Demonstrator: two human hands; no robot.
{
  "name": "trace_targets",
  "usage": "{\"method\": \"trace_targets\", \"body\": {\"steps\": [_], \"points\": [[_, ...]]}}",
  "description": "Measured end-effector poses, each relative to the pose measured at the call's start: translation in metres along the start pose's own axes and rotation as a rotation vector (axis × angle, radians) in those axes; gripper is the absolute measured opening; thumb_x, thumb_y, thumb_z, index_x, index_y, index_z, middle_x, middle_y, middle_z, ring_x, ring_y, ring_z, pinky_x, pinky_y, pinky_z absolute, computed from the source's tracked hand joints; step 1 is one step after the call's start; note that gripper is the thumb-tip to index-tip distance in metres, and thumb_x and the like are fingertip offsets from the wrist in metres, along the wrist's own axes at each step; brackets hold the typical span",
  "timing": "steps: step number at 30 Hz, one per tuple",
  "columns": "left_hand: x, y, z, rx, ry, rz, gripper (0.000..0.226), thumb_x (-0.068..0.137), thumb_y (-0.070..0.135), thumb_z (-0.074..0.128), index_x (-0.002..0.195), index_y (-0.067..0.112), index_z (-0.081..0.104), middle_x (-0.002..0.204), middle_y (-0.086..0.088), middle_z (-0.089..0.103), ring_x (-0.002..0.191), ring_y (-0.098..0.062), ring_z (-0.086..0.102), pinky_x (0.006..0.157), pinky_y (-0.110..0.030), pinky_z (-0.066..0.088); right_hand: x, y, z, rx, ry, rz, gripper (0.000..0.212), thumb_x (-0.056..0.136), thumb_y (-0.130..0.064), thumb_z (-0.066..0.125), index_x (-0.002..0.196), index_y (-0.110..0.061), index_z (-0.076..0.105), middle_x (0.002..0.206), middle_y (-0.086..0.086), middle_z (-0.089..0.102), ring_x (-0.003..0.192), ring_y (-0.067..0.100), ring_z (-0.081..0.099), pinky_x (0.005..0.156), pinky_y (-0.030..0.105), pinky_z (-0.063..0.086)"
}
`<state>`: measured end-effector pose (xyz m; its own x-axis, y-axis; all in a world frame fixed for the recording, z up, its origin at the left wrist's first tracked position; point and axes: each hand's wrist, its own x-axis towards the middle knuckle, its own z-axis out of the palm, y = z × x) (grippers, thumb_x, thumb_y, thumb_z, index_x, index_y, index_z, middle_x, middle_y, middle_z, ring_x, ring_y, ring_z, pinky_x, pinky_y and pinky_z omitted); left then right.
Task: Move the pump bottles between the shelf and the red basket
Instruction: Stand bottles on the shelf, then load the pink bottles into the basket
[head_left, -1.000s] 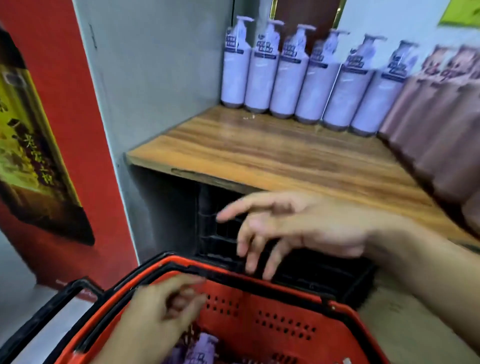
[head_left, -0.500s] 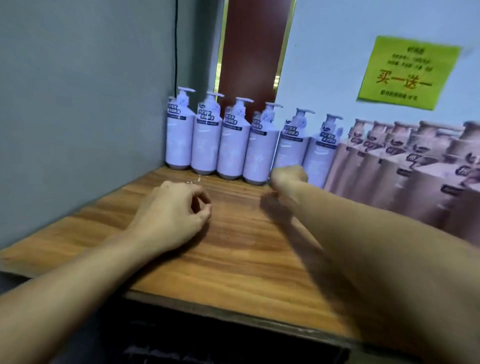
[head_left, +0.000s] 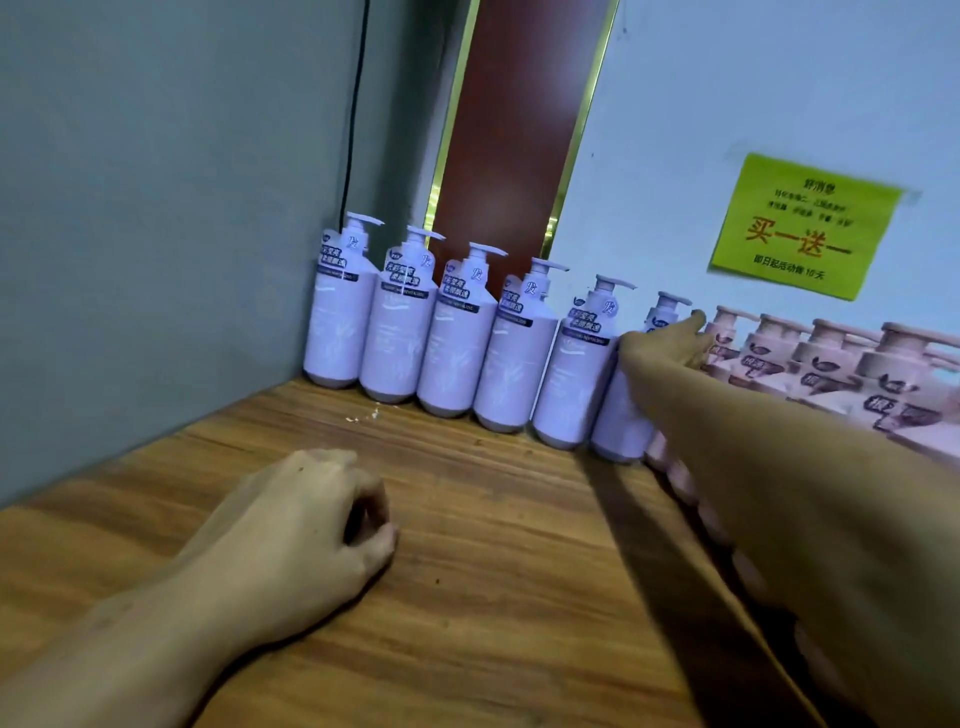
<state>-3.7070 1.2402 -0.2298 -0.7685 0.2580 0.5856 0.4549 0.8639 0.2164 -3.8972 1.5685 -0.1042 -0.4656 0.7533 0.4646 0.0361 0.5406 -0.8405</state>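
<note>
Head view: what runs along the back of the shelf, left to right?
Grey side wall → row of five lilac plastic pump bottles → sixth lilac pump bottle, partly behind the right hand → row of pink plastic pump bottles.

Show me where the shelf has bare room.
Free: bare shelf between the left hand and the purple bottles, across to the grey wall. Crowded: the back row and the pink bottles along the right, by the right hand.

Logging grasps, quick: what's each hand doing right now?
Left hand: fingers curled, holding nothing, resting on the shelf.
Right hand: against the rightmost purple bottle; grip cannot be told.
</note>
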Motion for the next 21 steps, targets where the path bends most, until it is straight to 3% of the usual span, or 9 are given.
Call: {"method": "trace_targets", "body": {"steps": [3,6,13,21], "points": [[0.002,-0.001,0.002,-0.002,-0.014,0.017,0.034,0.079,0.062,0.049,0.081,0.032,0.064,0.077,0.016,0.049,0.076,-0.002,0.046,0.072,-0.023,0.042,0.013,0.008,0.002,-0.046,-0.066,-0.079,0.091,0.080,-0.021,0.078,0.155,-0.019,0.027,0.136,0.019,0.059,0.131,0.040,0.054,0.108,0.045,0.043],[0.002,-0.001,0.001,0.008,-0.030,0.018,0.032,0.079,0.061,0.049,0.081,0.032,0.062,0.077,0.016,0.049,0.076,-0.003,0.045,0.074,-0.025,0.044,0.016,0.012,-0.002,-0.098,-0.089,-0.132,0.099,0.072,-0.029,0.088,0.151,-0.021,0.029,0.127,0.019,0.063,0.123,0.039,0.059,0.101,0.046,0.048],[0.001,0.003,-0.002,-0.030,-0.014,0.014,0.022,0.082,0.053,0.056,0.089,0.033,0.063,0.078,0.016,0.050,0.083,-0.003,0.050,0.080,-0.028,0.047,-0.005,0.013,-0.022,-0.071,0.018,-0.221,0.105,0.066,-0.030,0.094,0.149,-0.018,0.031,0.137,0.018,0.056,0.132,0.039,0.049,0.104,0.049,0.048],[0.003,0.007,-0.003,-0.070,-0.040,-0.027,0.035,0.080,0.056,0.057,0.106,0.033,0.061,0.085,0.017,0.050,0.100,-0.010,0.060,0.085,-0.028,0.047,-0.062,-0.007,-0.069,-0.284,0.015,-0.296,0.112,0.070,-0.042,0.092,0.157,-0.019,0.025,0.145,0.014,0.049,0.139,0.035,0.042,0.102,0.050,0.045]]}}
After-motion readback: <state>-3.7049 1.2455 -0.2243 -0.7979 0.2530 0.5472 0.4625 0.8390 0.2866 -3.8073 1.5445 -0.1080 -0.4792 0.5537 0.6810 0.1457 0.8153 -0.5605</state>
